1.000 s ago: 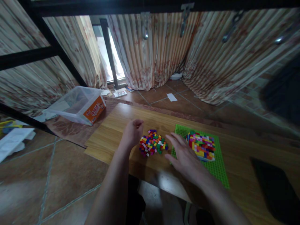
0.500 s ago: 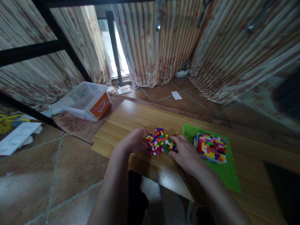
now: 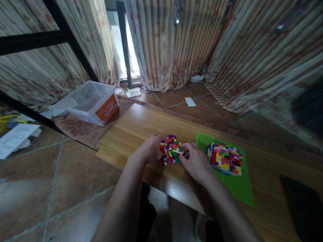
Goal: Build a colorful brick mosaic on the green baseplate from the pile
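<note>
A pile of small colourful toy bricks (image 3: 171, 150) lies on the wooden table (image 3: 141, 121). My left hand (image 3: 151, 148) is against the pile's left side, its fingers curled in; what they may hold is hidden. On the other side my right hand (image 3: 195, 161) touches the pile's right edge, thumb and forefinger apart around a few bricks. Just right of that hand stands a block built of many-coloured bricks (image 3: 224, 158). It rests on a green studded baseplate (image 3: 239, 188).
A clear plastic bin (image 3: 87, 104) with an orange label is on the floor beyond the table's left end. A dark flat object (image 3: 299, 201) lies at the table's right. Black metal bars (image 3: 75, 50) cross the upper left. A white tray (image 3: 17, 139) lies at far left.
Both hands have come inward to the brick pile from either side, and the pile looks more compact. The camera view has shifted a little. The built block stays on the baseplate.
</note>
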`<state>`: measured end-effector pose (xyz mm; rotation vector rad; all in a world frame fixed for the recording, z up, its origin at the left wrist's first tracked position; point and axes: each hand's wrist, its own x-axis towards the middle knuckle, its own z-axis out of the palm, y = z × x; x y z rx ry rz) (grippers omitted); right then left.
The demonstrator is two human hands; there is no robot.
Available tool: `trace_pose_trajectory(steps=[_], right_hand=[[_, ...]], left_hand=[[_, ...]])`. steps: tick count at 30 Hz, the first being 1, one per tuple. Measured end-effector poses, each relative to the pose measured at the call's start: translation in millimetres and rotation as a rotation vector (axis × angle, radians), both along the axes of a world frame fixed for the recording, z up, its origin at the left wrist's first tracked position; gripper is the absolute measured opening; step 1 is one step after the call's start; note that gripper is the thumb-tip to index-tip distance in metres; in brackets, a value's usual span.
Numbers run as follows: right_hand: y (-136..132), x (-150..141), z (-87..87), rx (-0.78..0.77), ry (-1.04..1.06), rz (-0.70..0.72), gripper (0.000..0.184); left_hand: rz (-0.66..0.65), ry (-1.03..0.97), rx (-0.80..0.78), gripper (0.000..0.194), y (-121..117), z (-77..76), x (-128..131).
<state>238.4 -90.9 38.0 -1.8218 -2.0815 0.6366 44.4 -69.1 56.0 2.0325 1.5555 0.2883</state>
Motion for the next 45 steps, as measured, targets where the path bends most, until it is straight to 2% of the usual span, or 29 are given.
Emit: trace_pose_trajectory(steps=[8, 13, 21, 25, 31, 36, 40, 45], right_hand=[[0, 5, -1.6, 0.044, -0.064, 0.073, 0.030], [0, 5, -1.9, 0.027, -0.039, 0.031, 0.022], [1, 11, -2.2, -0.003, -0.019, 0.008, 0.021], [1, 15, 2.7, -0.028, -0.063, 0.025, 0.023], [3, 15, 5.2, 0.003, -0.157, 0.025, 0.016], [4, 17, 3.3, 0.059, -0.143, 0.034, 0.012], [0, 14, 11.4, 0.145, 0.041, 0.021, 0.010], [-6, 4, 26.0, 0.217, 0.347, 0.076, 0.013]], left_hand=[[-0.046, -0.009, -0.007, 0.028, 1, 2.0, 5], [-0.047, 0.015, 0.002, 0.028, 2, 2.0, 4], [0.102, 0.069, -0.009, 0.046, 1, 7.6, -3], [0.131, 0.064, -0.025, 0.053, 1, 7.1, -4], [0.131, -0.011, 0.022, 0.040, 2, 3.3, -4], [0.087, -0.196, 0.130, 0.021, 4, 3.3, 3], [0.067, -0.358, 0.011, 0.023, 0, 11.0, 21], [0.140, -0.771, -0.435, 0.037, -7, 13.5, 45]])
